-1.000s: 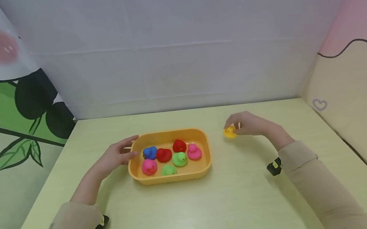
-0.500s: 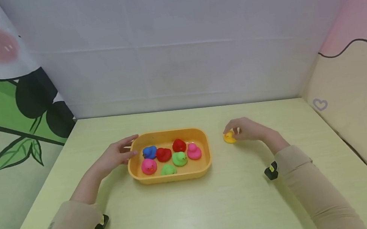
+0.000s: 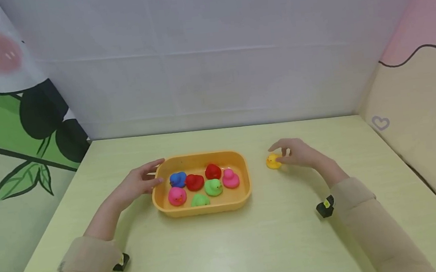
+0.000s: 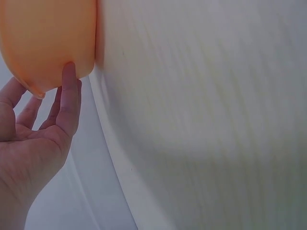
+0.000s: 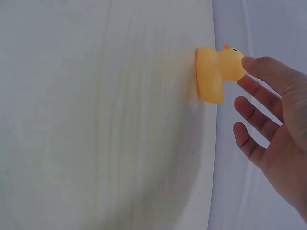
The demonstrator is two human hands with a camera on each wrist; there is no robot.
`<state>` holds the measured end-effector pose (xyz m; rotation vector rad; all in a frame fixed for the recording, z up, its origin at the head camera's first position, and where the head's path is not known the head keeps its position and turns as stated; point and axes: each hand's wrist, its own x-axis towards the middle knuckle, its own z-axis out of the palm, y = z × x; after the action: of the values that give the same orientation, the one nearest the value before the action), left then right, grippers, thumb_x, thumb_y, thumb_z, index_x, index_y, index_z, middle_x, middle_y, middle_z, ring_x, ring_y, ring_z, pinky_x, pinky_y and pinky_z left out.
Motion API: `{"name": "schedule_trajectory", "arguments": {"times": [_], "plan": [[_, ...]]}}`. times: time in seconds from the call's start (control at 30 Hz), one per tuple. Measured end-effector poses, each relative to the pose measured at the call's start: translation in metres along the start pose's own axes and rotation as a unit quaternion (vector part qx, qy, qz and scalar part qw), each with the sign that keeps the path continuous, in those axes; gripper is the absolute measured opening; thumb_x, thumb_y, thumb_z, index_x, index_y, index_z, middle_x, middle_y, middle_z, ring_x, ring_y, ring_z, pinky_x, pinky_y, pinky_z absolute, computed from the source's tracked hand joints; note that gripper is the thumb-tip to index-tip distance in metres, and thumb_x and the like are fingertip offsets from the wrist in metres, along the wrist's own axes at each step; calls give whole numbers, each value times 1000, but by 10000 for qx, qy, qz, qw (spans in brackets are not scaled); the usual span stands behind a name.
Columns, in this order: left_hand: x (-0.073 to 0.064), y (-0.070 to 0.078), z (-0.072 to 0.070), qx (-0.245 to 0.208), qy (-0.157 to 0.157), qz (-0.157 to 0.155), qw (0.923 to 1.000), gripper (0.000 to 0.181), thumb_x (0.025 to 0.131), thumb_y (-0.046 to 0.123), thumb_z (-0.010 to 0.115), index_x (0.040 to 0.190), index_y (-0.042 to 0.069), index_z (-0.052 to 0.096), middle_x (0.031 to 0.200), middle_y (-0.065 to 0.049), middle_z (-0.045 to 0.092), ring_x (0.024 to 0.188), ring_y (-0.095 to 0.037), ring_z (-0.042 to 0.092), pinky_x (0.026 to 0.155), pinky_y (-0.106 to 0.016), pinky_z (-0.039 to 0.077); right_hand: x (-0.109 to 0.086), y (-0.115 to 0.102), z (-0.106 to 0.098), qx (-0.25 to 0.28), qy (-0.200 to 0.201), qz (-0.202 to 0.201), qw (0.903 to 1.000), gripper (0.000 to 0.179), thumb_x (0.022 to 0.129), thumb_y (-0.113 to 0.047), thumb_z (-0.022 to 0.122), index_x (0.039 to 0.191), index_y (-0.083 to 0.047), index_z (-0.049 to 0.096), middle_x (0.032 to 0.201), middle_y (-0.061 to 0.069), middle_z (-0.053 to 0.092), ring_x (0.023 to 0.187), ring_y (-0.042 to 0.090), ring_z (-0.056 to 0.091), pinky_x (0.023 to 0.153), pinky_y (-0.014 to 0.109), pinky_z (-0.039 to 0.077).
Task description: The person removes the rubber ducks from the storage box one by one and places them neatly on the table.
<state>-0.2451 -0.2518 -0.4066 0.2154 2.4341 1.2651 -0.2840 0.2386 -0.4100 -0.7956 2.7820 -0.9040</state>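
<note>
A yellow rubber duck (image 3: 273,161) stands upright on the table, to the right of the orange plastic tray (image 3: 203,210). My right hand (image 3: 296,151) is beside it with fingers spread apart. In the right wrist view the thumb tip overlaps the head of the duck (image 5: 210,76), while the other fingers curve loosely behind. At the tray's left end my left hand (image 3: 140,181) holds it, thumb over the rim and fingers against the outer wall. Inside the tray sit several rubber ducks, among them a blue duck (image 3: 177,180), a red duck (image 3: 212,171) and a green duck (image 3: 213,187).
The pale wood-grain table (image 3: 223,252) meets a white cloth backdrop (image 3: 210,65) along its far edge. Printed panels flank the table on the left (image 3: 11,168) and right (image 3: 431,129). A small black wrist camera (image 3: 325,207) hangs under the right sleeve.
My right hand has lowered the yellow duck onto the table, and its fingers have since loosened and lifted from it. The left hand and the tray have stayed in place.
</note>
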Motion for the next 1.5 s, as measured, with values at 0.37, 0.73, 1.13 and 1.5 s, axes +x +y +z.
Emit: {"name": "schedule_trajectory", "arguments": {"times": [0.37,0.73,1.13,1.5], "plan": [[1,-2,1,-49,45,-43,10000,65,91,31,62,147,26,31,145,-12,38,129,-36,41,89,-40,53,-6,-6,19,-33,609,909,9940,43,84,-31,71,119,-8,63,108,10,64,79,21,52,57,28,44],[1,0,3,-193,15,77,9998,63,91,30,62,147,27,33,146,-12,39,128,-37,42,87,-39,54,1,-10,28,-213,750,1179,9900,40,85,-34,69,112,-6,62,94,10,60,78,22,53,60,29,44],[2,-4,2,-119,25,105,9999,64,92,29,61,148,25,31,146,-13,37,128,-38,42,87,-39,54,6,-10,28,-370,677,1101,9909,31,85,-30,70,103,-6,64,89,9,60,78,22,54,64,31,45],[-1,0,1,-138,22,90,9999,64,92,28,61,148,25,31,147,-15,35,130,-39,40,88,-40,53,9,-11,16,-505,574,905,9930,29,84,-26,71,106,-7,66,95,8,63,78,22,53,65,31,45]]}}
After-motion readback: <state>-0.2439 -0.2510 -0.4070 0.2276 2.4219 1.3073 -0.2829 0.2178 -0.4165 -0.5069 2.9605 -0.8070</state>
